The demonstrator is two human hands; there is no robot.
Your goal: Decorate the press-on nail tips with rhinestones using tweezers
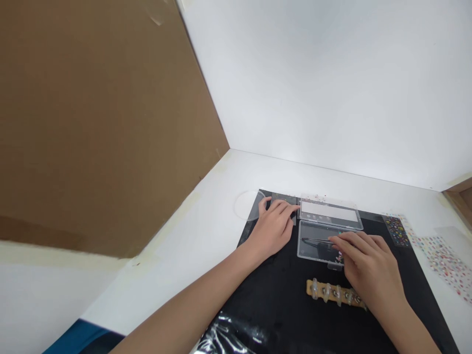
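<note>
My right hand (370, 265) pinches slim metal tweezers (315, 240), which point left over the open base of a clear plastic case (304, 254). Small colourful bits lie in that base, partly covered by my fingers. Behind it, the hinged lid (358, 223) lies folded back with a white panel inside. My left hand (275, 226) rests with fingers spread on a greyish clear sheet (291, 200), one fingertip at the lid's left edge. Just in front of the case sits a wooden strip (321, 291) carrying several clear, nail-like pieces, its right end hidden by my right hand.
A black mat (280, 305) lies under everything, glossy at its near edge. A clear round disc (243, 206) overlaps its far left corner. To the right are a dark sticker sheet (396, 231) and a white dotted sheet (446, 260). A brown cardboard wall (110, 123) rises at left.
</note>
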